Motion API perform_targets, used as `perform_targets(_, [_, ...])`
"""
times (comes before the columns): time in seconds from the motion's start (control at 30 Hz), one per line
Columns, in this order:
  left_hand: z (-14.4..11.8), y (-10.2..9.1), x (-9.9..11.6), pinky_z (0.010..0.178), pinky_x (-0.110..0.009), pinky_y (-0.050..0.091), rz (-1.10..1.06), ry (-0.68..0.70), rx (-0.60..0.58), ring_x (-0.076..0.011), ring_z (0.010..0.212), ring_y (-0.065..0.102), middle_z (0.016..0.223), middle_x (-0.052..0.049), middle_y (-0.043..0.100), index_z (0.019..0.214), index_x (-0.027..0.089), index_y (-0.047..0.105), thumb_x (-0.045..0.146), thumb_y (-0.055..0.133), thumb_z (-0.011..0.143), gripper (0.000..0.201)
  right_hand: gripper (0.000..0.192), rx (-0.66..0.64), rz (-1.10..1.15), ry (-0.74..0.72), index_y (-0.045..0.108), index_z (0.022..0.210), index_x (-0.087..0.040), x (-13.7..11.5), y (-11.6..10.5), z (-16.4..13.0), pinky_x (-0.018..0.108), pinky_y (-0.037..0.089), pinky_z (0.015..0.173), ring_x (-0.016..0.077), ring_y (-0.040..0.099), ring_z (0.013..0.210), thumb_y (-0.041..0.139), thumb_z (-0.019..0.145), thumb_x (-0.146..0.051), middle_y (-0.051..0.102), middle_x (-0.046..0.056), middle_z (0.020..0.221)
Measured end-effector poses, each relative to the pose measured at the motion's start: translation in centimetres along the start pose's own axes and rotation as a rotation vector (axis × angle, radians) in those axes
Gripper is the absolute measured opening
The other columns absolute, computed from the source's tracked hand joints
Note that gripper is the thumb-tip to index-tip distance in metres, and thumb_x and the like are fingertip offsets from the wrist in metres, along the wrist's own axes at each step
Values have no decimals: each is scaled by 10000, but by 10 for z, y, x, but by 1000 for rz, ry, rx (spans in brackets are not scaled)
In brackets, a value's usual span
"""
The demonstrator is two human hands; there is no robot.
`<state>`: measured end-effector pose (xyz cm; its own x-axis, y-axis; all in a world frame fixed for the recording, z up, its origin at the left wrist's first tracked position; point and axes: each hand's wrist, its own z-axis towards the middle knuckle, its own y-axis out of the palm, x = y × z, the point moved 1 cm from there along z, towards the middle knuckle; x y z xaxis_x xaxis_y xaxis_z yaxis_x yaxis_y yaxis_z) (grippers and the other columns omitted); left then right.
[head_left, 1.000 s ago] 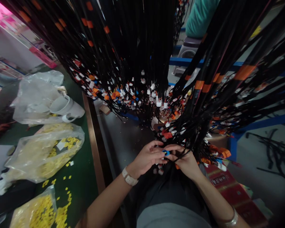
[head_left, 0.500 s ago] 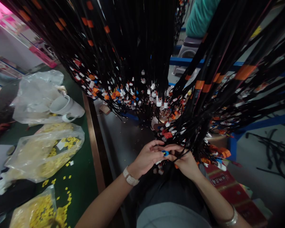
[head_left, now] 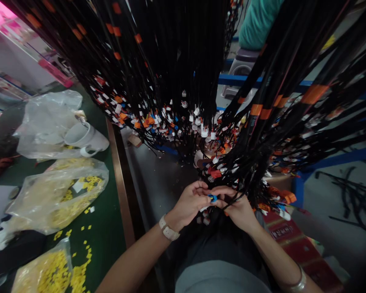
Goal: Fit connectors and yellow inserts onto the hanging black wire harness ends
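Observation:
A small blue connector [head_left: 212, 198] with a bit of yellow on it sits between the fingertips of both hands, above my lap. My left hand [head_left: 191, 203] pinches it from the left, thumb and forefinger closed. From the other side my right hand [head_left: 237, 206] closes its fingers on the same connector, with a thin black cable running by them. Just beyond the hands hangs a thick bundle of black wire harnesses [head_left: 250, 162], its ends crowded with white, orange and red connectors. The far side of the blue connector is hidden by the fingers.
On the green tabletop [head_left: 106, 228] at left lie plastic bags of small yellow pieces [head_left: 53, 264], loose yellow bits and a white mug [head_left: 90, 138]. More harnesses [head_left: 183, 49] hang ahead, near a blue frame [head_left: 299, 189]. A person in a green garment [head_left: 259, 24] sits beyond on a stool.
Both hands stay at nearly the same spot with the blue connector between them. The fingers and connector have shifted very slightly.

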<state>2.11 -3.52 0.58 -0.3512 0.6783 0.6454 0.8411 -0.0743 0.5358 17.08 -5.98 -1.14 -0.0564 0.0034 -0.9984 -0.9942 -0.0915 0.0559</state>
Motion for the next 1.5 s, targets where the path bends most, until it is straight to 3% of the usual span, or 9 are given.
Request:
perform_targets(0.2, [0, 1, -1, 624, -216, 459, -35, 21, -10, -88, 639, 562, 703, 11, 566, 795, 138, 510, 51, 716, 548, 333, 155, -5, -5, -10, 708, 883, -225, 2, -1, -1, 257, 478, 593, 120, 537, 598, 701, 730, -248, 682, 43, 881])
perform_targets(0.63, [0, 2, -5, 658, -267, 487, -93, 19, -37, -124, 659, 598, 680, 18, 567, 789, 160, 459, 65, 712, 555, 357, 167, -57, -6, 6, 676, 920, -216, 5, -3, -3, 268, 476, 635, 157, 593, 733, 678, 756, -247, 658, 47, 915])
perform_targets(0.87, [-3, 5, 0, 658, -264, 500, -129, -24, -87, -124, 667, 619, 703, 13, 592, 823, 162, 461, 81, 728, 572, 375, 137, -62, -101, -76, 683, 887, -227, -4, -4, 1, 364, 438, 878, 226, 567, 996, 681, 756, -268, 589, 74, 1069])
perform_targets(1.07, [-3, 5, 0, 635, -248, 498, -139, -25, -54, -113, 655, 602, 706, 16, 579, 792, 155, 463, 66, 734, 533, 385, 129, -98, -52, -79, 660, 900, -235, -6, -1, 2, 303, 479, 745, 183, 594, 838, 664, 771, -235, 600, 39, 893])
perform_targets(1.5, [1, 0, -3, 676, -258, 493, -148, -30, -78, -122, 702, 599, 729, 2, 570, 821, 144, 502, 54, 708, 566, 340, 146, -75, -47, -92, 666, 914, -236, -2, -1, 1, 312, 469, 767, 178, 583, 854, 663, 770, -208, 602, 42, 946])
